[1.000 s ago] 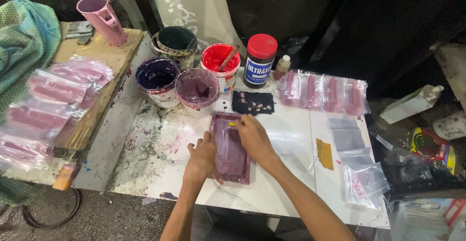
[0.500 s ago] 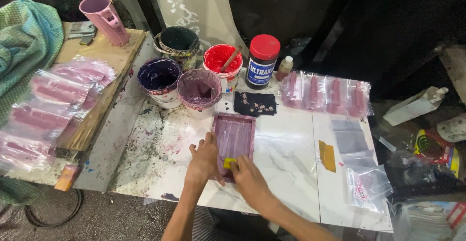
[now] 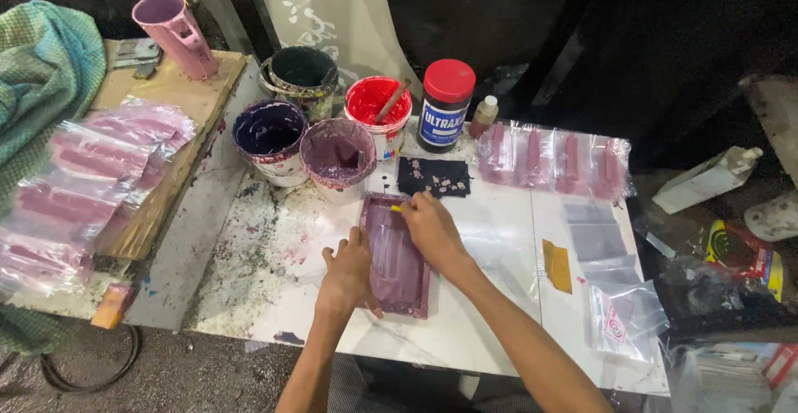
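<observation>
on the white table (image 3: 499,313), your left hand (image 3: 347,273) presses flat on the purple frame (image 3: 397,257); right hand (image 3: 428,223) pinches a small yellow piece (image 3: 396,208) at its top.

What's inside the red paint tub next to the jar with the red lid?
The red paint tub is coated in red paint inside, and a stick leans in it, its top resting over the rim. Its lower end and how deep the paint goes cannot be seen.
</observation>
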